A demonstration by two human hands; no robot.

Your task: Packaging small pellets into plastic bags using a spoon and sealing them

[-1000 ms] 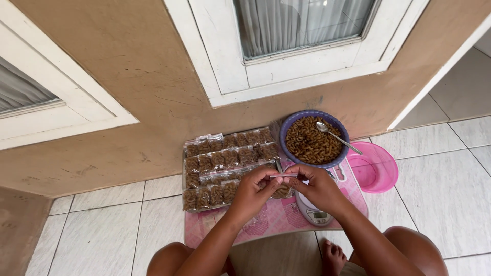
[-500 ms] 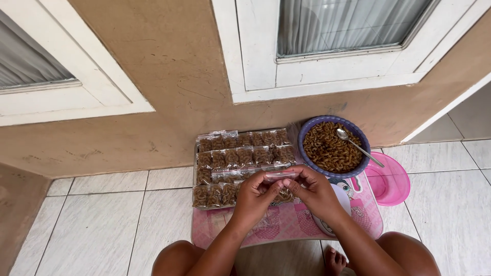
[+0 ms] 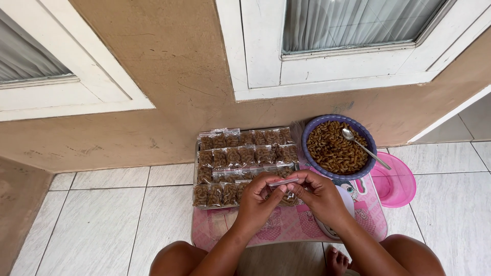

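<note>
Closest to the camera you've got bare knees and a foot on the white floor tiles (image 3: 102, 225), then both forearms reaching out over a low pink table (image 3: 286, 225) with a cartoon print on it. The left hand (image 3: 258, 199) and right hand (image 3: 322, 197) meet over the middle of the table, and both are pinching the top strip of a small clear plastic bag (image 3: 284, 183), thumbs and fingertips closed on it from either side. The bag hangs between the hands with some brown snack in the bottom, though most of it is hidden behind the fingers.

Under the right wrist a white kitchen scale (image 3: 342, 204) pokes out near the table's right edge, mostly covered.

On the left half of the table, running to its far edge, sits a metal tray (image 3: 196, 179) packed with rows of filled snack packets (image 3: 240, 153), all lying flat and touching each other.

At the far right corner is a purple bowl (image 3: 308, 134) full of curly brown macaroni snack (image 3: 332, 151), with a metal spoon (image 3: 363, 147) resting in it, handle sticking out over the rim to the right. Just beside that, off the table's right edge, a pink plastic bowl (image 3: 396, 184) sits on the floor.

Behind everything is a tan wall (image 3: 169, 76) with white window frames (image 3: 266, 56).
</note>
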